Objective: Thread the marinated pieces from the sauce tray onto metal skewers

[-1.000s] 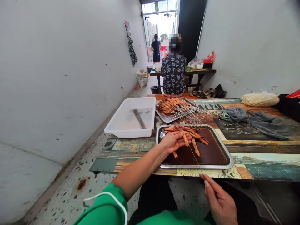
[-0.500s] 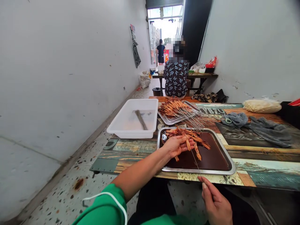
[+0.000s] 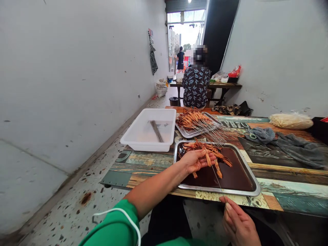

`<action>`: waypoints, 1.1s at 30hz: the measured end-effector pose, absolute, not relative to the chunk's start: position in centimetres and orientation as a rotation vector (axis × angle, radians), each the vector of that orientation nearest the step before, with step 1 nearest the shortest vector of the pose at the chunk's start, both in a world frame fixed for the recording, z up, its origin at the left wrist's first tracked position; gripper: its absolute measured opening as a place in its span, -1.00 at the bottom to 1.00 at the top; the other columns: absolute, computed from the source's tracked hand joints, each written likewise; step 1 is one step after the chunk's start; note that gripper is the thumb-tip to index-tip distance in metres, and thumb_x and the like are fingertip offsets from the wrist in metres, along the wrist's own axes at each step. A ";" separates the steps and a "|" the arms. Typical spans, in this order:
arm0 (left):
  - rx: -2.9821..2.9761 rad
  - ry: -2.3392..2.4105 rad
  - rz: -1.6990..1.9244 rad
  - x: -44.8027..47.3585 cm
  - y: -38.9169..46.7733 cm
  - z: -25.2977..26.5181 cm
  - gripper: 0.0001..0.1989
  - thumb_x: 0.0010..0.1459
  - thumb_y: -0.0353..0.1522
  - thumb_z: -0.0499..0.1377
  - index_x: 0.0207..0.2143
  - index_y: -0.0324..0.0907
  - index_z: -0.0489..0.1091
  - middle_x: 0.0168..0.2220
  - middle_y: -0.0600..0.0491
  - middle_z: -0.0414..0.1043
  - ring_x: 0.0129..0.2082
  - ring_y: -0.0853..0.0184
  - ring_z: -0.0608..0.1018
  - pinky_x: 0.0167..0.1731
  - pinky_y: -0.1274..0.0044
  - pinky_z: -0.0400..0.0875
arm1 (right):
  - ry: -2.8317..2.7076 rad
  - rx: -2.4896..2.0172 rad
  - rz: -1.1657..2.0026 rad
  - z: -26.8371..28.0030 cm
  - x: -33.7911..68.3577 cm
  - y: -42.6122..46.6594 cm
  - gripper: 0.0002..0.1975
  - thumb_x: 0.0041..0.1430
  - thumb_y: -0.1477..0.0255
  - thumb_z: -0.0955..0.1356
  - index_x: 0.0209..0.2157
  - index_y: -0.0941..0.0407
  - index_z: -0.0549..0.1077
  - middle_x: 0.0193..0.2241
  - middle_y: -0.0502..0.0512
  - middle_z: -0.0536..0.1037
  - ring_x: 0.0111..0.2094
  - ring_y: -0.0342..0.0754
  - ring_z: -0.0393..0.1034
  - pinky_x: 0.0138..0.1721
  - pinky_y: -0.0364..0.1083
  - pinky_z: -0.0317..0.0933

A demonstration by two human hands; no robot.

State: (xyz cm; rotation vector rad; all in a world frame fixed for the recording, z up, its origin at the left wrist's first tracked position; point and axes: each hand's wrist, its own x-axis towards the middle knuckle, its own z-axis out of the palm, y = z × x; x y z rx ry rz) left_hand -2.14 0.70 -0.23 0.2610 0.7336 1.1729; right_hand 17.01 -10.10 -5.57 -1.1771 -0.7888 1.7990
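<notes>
Along the patchwork table [image 3: 151, 159]: the work sits beneath and beyond the left fingers, while the right fingers hang at the near edge.
Sauce tray [image 3: 235, 192]: directly below the left fingers, its near rim between the two hands; dark liquid spreads to the right of the left fingertips.
White tub [image 3: 146, 146]: left of and beyond the left fingers, a few metal rods inside.
Rear tray [image 3: 188, 135]: farther out, past the left fingertips, bearing a pile of skewered pieces [image 3: 191, 119] with their rods pointing right and back toward the person.
Left hand [image 3: 196, 160]: palm turned up, fingers curled narrowly under one strip, thumb along its left side; the nearer hand to the food.
Right hand [image 3: 239, 220]: lower and to the right, thumb and forefinger pinched on the near part of a rod.
Reddish-brown strip [image 3: 207, 158]: in the left fingers, ahead and to the left of the right fingertips, its long axis running away from the person, near end dipping toward the tray.
Thin skewer [image 3: 217, 179]: stretched from the right fingertips to the strip's near end, almost in line with it, the alignment the move appears to hinge on; how deep the tip sits cannot be told.
</notes>
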 end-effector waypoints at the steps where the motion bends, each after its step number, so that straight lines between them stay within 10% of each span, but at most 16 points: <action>1: 0.268 0.737 1.173 -2.0 0.7 -0.3 -0.85 0.14 -0.51 0.00 -0.41 -0.38 0.34 -0.44 -0.11 0.47 -0.38 0.29 0.56 -0.09 0.29 0.33 | -0.827 -1.195 1.763 -5.9 17.0 -10.1 -0.53 -0.07 0.17 0.40 -0.16 0.17 0.43 -0.69 -0.18 0.04 -0.68 -0.32 -0.07 -0.66 -0.30 -0.11; 11: 0.310 0.733 1.212 -2.1 0.5 -0.4 -0.88 0.11 -0.53 0.04 -0.43 -0.39 0.35 -0.45 -0.11 0.46 -0.37 0.28 0.56 -0.06 0.26 0.30 | -1.522 -1.376 0.852 -6.5 17.2 -9.1 -0.64 -0.06 0.24 0.33 -0.27 0.15 0.56 -0.29 0.18 0.57 -0.23 0.04 0.43 -0.15 -0.10 0.26; 17: 0.374 0.736 1.183 -1.9 0.3 -0.4 -0.86 0.14 -0.52 0.01 -0.42 -0.38 0.33 -0.43 -0.13 0.48 -0.37 0.27 0.56 -0.08 0.25 0.32 | -1.269 -1.384 1.392 -5.3 16.6 -9.2 -0.53 0.03 0.18 0.32 -0.10 0.20 0.45 -0.70 -0.11 0.21 -0.70 -0.26 0.03 -0.71 -0.24 -0.06; 33: 0.426 0.741 1.187 -1.6 0.0 -0.6 -0.86 0.12 -0.53 0.02 -0.45 -0.39 0.34 -0.43 -0.17 0.48 -0.39 0.24 0.57 -0.08 0.21 0.31 | -1.029 -1.268 1.667 -5.4 16.6 -9.0 -0.46 -0.01 0.17 0.36 -0.04 0.22 0.37 -0.68 -0.19 -0.03 -0.67 -0.30 -0.19 -0.65 -0.21 -0.33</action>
